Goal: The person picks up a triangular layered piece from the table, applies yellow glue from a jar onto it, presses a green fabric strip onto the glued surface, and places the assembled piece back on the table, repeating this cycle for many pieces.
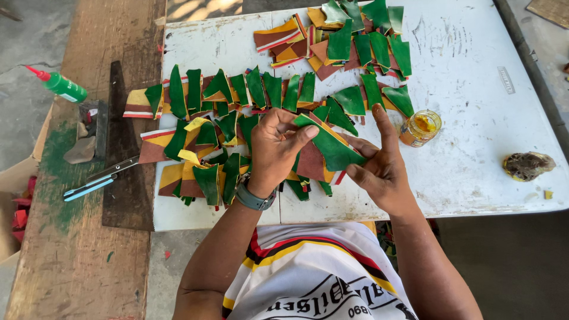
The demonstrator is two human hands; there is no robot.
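1. Green leather piece (331,148) sits at the centre of the white worktop (474,118), laid over a brown backing piece (311,163) at the near edge of the spread of cut pieces.
2. Step in hand, as I judge it: pressing the green piece down onto its brown backing, a sticking-and-aligning stage, since a small jar of yellow glue (419,128) stands at 3 o'clock from the piece.
3. Left hand (274,151) comes in from 9 o'clock; its fingers are curled closed and its thumb (303,135) pinches the green piece's upper left edge.
4. Right hand (379,169) lies at 4 o'clock; its fingers (382,124) are mostly extended, half open, resting along the piece's right edge and gripping nothing.
5. Next move likely calls for firm, even pressure and keeping the edges matched.
6. Scissors (98,181) lie well apart at 9 o'clock on a wooden bench (77,261); a green squeeze bottle (62,86) lies at 10 o'clock.
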